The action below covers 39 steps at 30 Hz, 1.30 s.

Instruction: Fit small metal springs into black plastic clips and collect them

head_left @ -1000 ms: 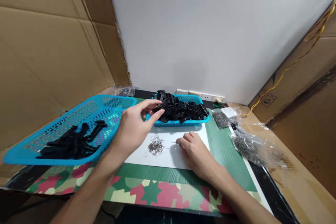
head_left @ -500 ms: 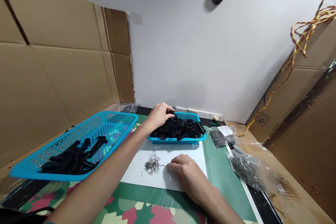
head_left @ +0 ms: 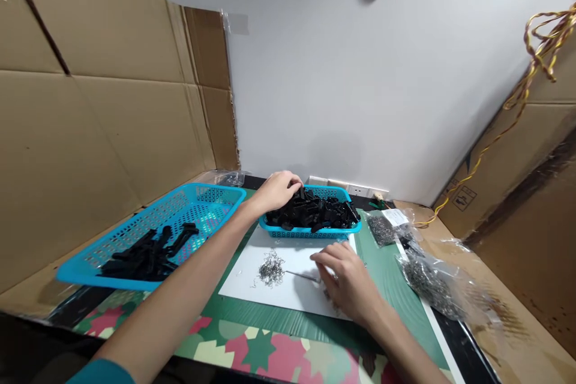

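Observation:
My left hand (head_left: 279,191) reaches over the left rim of the smaller blue basket (head_left: 310,231), its fingers closed on a black plastic part at the edge of the heap. Many similar black plastic parts (head_left: 317,210) fill that basket. Nearer to me, my right hand (head_left: 344,279) hovers just above the white sheet (head_left: 252,249), thumb and fingers apart and holding nothing. Beside its fingers a thin metal rod-like tool (head_left: 300,276) lies on the sheet. The tool's tip points at a loose pile of small metal wire springs or clips (head_left: 271,269).
A larger blue basket (head_left: 85,280) with black parts (head_left: 139,258) stands on the left. Clear bags of small metal pieces (head_left: 429,288) lie on the right. Cardboard walls (head_left: 112,114) flank the table; sockets (head_left: 357,191) and yellow wires (head_left: 477,168) are behind.
My right hand has let go of the metal tool and lifted to the right, fingers spreading. My left hand stays at the smaller basket. The camera view has shifted.

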Each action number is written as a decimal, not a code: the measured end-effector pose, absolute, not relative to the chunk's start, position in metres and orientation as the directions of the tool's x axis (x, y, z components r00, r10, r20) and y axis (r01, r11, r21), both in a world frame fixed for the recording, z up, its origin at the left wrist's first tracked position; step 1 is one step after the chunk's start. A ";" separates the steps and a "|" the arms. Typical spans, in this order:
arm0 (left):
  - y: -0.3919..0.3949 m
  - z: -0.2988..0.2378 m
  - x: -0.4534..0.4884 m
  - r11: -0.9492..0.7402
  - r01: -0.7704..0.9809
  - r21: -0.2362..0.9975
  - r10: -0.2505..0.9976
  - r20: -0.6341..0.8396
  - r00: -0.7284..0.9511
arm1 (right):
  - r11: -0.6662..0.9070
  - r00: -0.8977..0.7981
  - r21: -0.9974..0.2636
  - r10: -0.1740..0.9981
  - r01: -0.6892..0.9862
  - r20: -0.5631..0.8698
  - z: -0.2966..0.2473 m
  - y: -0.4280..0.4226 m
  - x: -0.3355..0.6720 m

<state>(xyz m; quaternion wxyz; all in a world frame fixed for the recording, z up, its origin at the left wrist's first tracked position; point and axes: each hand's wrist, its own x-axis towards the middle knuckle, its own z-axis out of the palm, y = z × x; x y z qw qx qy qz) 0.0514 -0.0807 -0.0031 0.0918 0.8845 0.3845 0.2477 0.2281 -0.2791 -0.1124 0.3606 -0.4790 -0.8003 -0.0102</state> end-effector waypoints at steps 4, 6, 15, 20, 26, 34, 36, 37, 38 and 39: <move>-0.089 0.002 0.020 -0.619 0.695 0.364 0.778 0.403 0.482 | 0.499 -0.213 -0.333 0.755 0.800 0.620 -0.110 -0.280 0.241; -0.098 -0.001 0.000 -0.571 0.736 0.363 0.810 0.395 0.434 | 0.471 -0.197 -0.345 0.777 0.812 0.598 -0.109 -0.281 0.244; -0.145 -0.023 -0.088 -0.448 0.865 0.226 0.880 0.284 0.381 | 0.352 -0.222 -0.495 0.927 0.795 0.303 -0.112 -0.284 0.237; -0.132 -0.021 -0.154 -0.304 0.940 0.155 0.945 0.175 0.277 | 0.278 -0.233 -0.595 0.960 0.754 0.154 -0.107 -0.265 0.214; -0.130 -0.023 -0.201 -0.319 0.925 0.204 0.938 -0.072 0.339 | 0.246 -0.229 -0.635 0.967 0.732 0.110 -0.108 -0.235 0.181; -0.134 -0.028 -0.223 -0.292 0.923 0.251 0.937 -0.117 0.329 | 0.218 -0.210 -0.686 0.973 0.695 0.095 -0.122 -0.227 0.174; -0.133 -0.029 -0.223 -0.265 0.934 0.240 0.949 -0.108 0.297 | 0.211 -0.207 -0.685 0.974 0.697 0.089 -0.121 -0.228 0.177; -0.133 -0.029 -0.222 -0.253 0.938 0.237 0.953 -0.107 0.285 | 0.207 -0.203 -0.685 0.975 0.699 0.087 -0.120 -0.229 0.179; -0.133 -0.029 -0.221 -0.245 0.940 0.237 0.955 -0.109 0.277 | 0.203 -0.197 -0.684 0.976 0.700 0.088 -0.119 -0.231 0.181; -0.134 -0.028 -0.219 -0.241 0.941 0.239 0.955 -0.112 0.273 | 0.203 -0.191 -0.683 0.977 0.702 0.094 -0.117 -0.232 0.182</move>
